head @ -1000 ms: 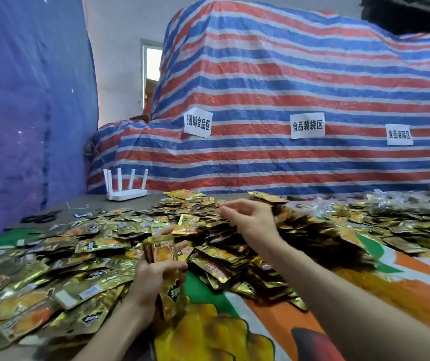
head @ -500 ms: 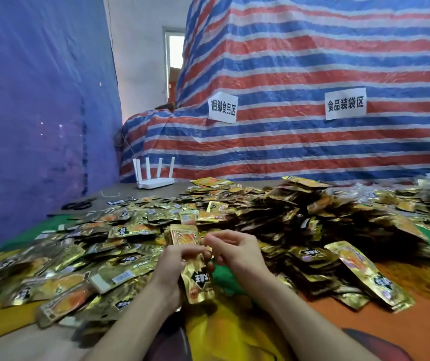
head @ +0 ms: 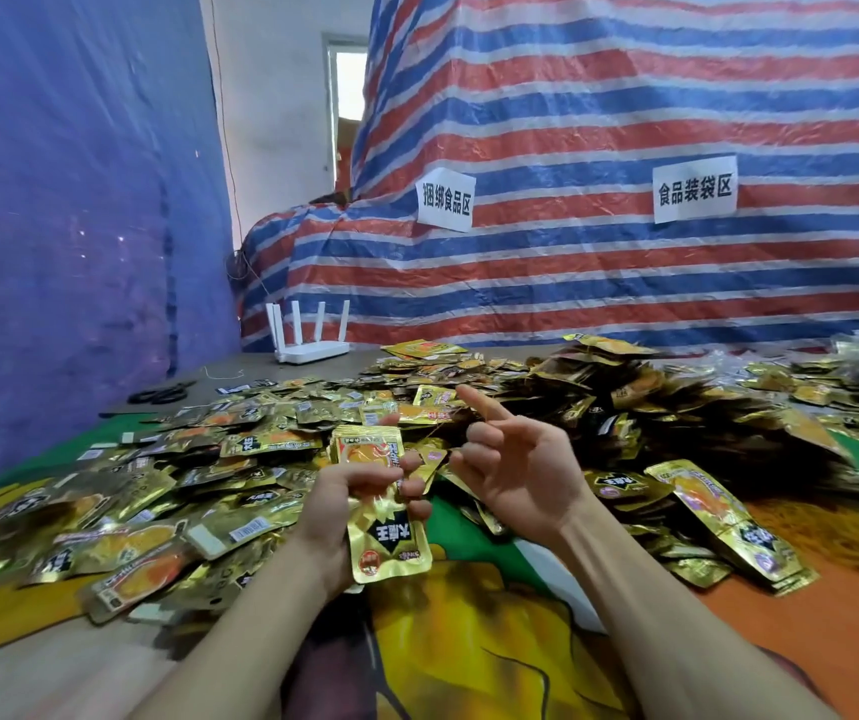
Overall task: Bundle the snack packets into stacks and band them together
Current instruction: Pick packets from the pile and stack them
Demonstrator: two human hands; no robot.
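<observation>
My left hand [head: 336,504] grips an upright stack of gold snack packets [head: 380,532], its fingers curled round the middle of the stack. Just to the right, my right hand [head: 513,459] hovers palm up with the index finger pointing away and the other fingers loosely bent; it holds nothing that I can see. A wide heap of loose gold packets [head: 624,407] covers the table behind and beside both hands. I cannot make out any band on the stack.
A colourful printed cloth [head: 469,641] covers the table near me. A white router [head: 313,348] and black scissors [head: 162,393] lie at the far left. A striped tarp [head: 598,122] with paper signs rises behind; a blue sheet [head: 68,200] hangs at the left.
My right hand came back from the far pile to the stack, then drew away to the right and opened. My left hand kept hold of the stack.
</observation>
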